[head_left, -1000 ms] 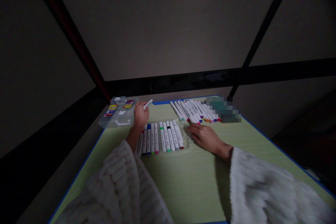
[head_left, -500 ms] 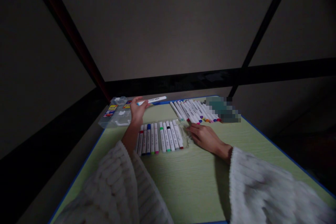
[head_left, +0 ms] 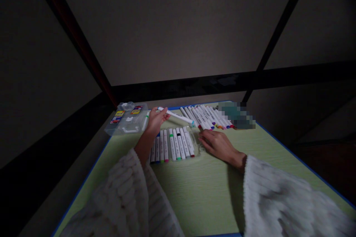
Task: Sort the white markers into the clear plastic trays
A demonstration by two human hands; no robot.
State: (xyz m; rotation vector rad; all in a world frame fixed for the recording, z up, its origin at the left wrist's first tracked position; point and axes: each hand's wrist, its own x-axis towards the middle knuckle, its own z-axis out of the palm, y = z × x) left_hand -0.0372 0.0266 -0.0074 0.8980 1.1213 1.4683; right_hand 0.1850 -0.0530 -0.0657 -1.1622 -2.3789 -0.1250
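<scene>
A white marker with a light-blue end [head_left: 180, 117] is pinched in my left hand [head_left: 157, 119], above the table and tilted down to the right. Beneath and right of that hand, a clear plastic tray [head_left: 197, 150] holds several white markers side by side, with coloured ends. My right hand [head_left: 218, 145] rests at the tray's right edge, fingers curled together; whatever they grip, if anything, is too small to make out. Beyond it, a loose row of white markers [head_left: 204, 116] lies on the table.
A clear plastic case [head_left: 130, 123] with coloured labels stands at the table's back left. Another marker with a green band [head_left: 146, 120] is beside it. At the back right is a blurred green object [head_left: 236, 115]. The pale green table [head_left: 194, 196] has a blue edge.
My left hand has moved slightly right and down. Its marker has turned, the light-blue end now pointing right instead of lying by the fingers. My right hand has barely moved.
</scene>
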